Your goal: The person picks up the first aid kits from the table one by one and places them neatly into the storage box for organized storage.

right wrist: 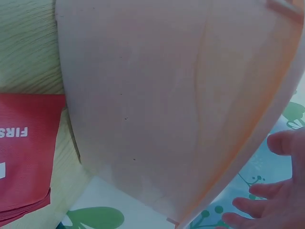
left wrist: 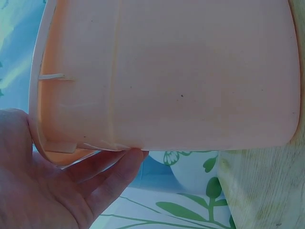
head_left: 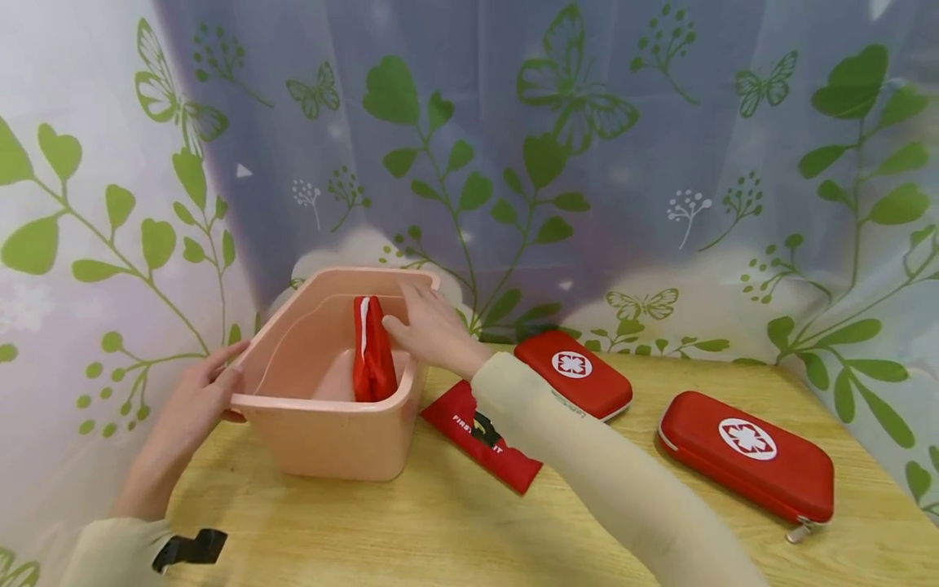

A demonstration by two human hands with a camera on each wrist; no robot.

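Near the left edge of the wooden desk (head_left: 352,538), the rim of a pale pink, angular plastic bin (head_left: 330,440) is held by the left hand (head_left: 192,403), whose grip is clamped on that rim. Inside the bin, toward its right wall, a red fabric pouch with a white strip (head_left: 376,359) is stood on edge. Over the bin's right side, the right hand (head_left: 434,328) is poised with its grip apart, thumb and fingers spread; whether the pouch is touched cannot be told. Farther right, a flat red packet lettered "FIRST" (head_left: 477,448) is partly covered by the cream right sleeve (head_left: 587,444). By the desk's back edge, a red hard-shell case with a white round emblem (head_left: 601,387) is seen; a similar red case with a metal zip pull (head_left: 778,465) is placed near the right edge. The bin is best steadied by the left grip, and the pouch guided lightly from its upper end, lest it be toppled.
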